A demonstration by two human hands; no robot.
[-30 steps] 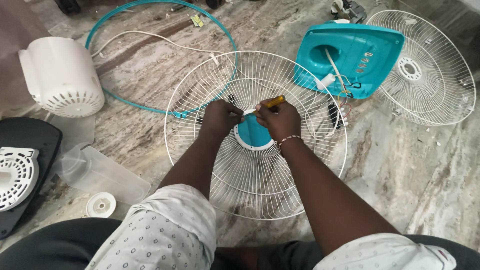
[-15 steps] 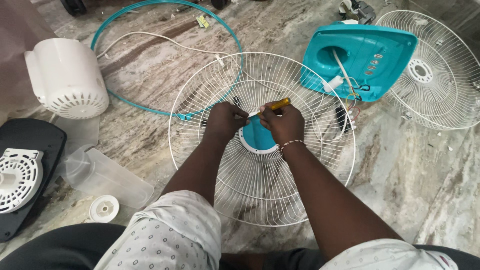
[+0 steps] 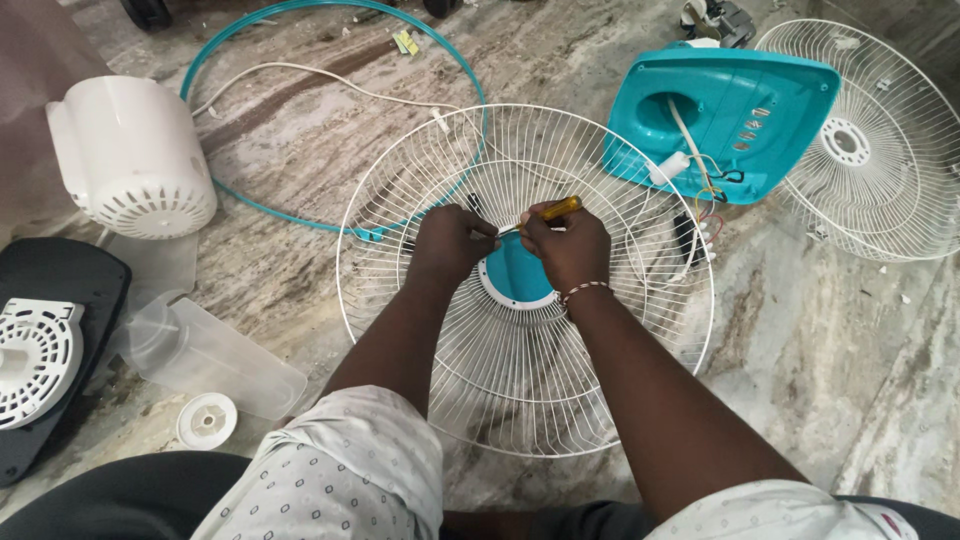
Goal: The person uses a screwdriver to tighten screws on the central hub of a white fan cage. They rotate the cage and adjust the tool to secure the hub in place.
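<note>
Marble floor (image 3: 800, 380): R hand (image 3: 568, 245) grip clenched on screwdriver (image 3: 548, 212); L hand (image 3: 450, 245) pinches grille (image 3: 520, 390).

Both my hands sit at the hub of the white wire fan guard (image 3: 520, 400), left hand (image 3: 450, 245) and right hand (image 3: 565, 245) nearly touching, a yellow-handled screwdriver (image 3: 545, 212) between them. The guard's ring takes up the floor (image 3: 850, 400) right in front of me. Left side is crowded: white motor housing (image 3: 135, 155), clear plastic container (image 3: 205, 350), small white cap (image 3: 206, 420), black base (image 3: 70, 330). Teal hoop (image 3: 250, 205) and white cord (image 3: 300, 75) cross the far-left floor, the hoop running under the guard's rim. Right and far: teal fan body (image 3: 740, 110) with loose wires (image 3: 705, 190), second wire guard (image 3: 870, 140) just beside it. Open marble floor lies near right, beyond the rim.
</note>
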